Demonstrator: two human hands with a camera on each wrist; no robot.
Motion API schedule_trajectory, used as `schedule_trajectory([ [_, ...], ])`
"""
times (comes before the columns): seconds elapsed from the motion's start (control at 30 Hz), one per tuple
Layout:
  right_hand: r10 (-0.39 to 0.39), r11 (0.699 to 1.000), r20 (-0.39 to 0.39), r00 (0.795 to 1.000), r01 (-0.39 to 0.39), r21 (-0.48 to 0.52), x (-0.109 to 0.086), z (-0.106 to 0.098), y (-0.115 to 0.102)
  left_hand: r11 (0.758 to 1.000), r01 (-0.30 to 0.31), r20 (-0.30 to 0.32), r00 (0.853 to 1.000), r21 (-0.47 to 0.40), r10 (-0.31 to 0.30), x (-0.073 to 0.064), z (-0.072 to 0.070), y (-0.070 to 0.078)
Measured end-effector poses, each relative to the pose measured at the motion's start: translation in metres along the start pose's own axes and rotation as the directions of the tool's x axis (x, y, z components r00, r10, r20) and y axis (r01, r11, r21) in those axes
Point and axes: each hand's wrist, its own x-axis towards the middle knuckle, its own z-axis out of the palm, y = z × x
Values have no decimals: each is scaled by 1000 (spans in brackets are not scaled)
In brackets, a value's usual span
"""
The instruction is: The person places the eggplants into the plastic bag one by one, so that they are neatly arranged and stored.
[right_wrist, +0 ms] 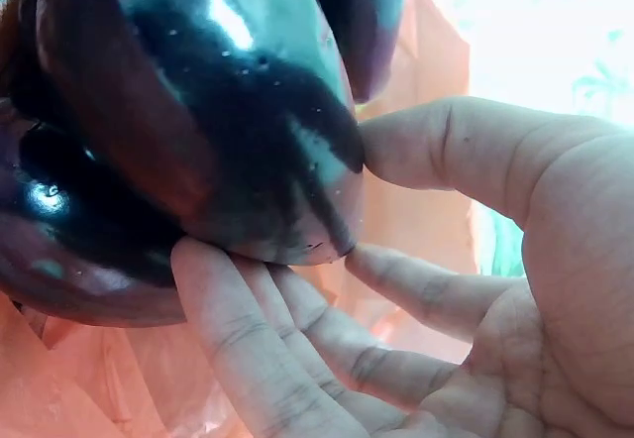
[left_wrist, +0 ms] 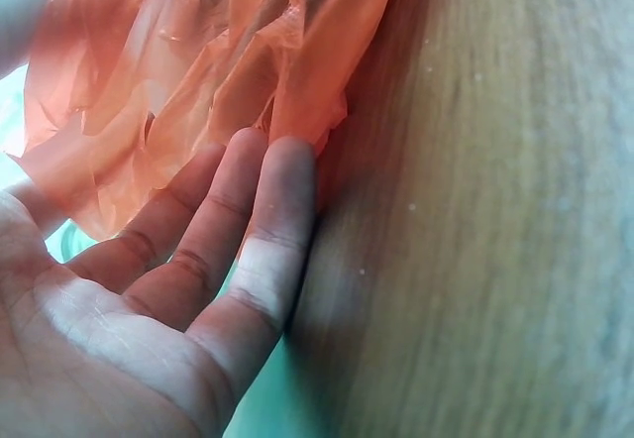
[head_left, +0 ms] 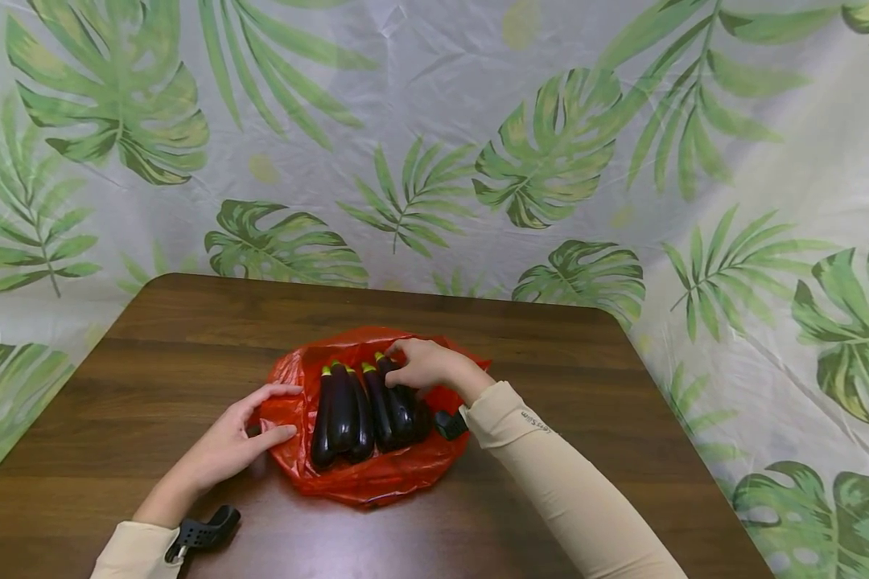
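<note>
On the table lies a spread red plastic bag (head_left: 362,489), with several glossy dark purple eggplants (head_left: 343,418) side by side on it, green stem ends toward the far side. My right hand (head_left: 427,363) is over the rightmost ones. In the right wrist view its thumb and fingers hold an eggplant (right_wrist: 228,91) from two sides. At the bag's left edge is my left hand (head_left: 224,442), thumb and fingers spread apart. The left wrist view shows its fairly straight fingers (left_wrist: 282,210) touching the crinkled bag, palm facing it.
The brown wooden table (head_left: 210,346) extends around the bag on all sides. Behind and to the right hangs a pale sheet (head_left: 434,104) printed with green leaves. Black straps with devices (head_left: 204,532) are on the wrists.
</note>
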Motion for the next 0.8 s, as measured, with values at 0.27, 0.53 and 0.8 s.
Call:
schedule_trajectory([
  [0.27, -2, 997, -10, 1000, 2, -82, 4, 4, 0, 1000, -7, -2, 1000, -25, 7, -3, 1, -3],
  [0.53, -35, 983, -31, 999, 29, -179, 0, 6, -5, 999, -4, -8, 1000, -42, 3, -8, -2, -3],
  [0.8, -105, 981, -64, 992, 93, -171, -21, 4, -11, 999, -51, -49, 997, 15, 52, -11, -6, 7],
])
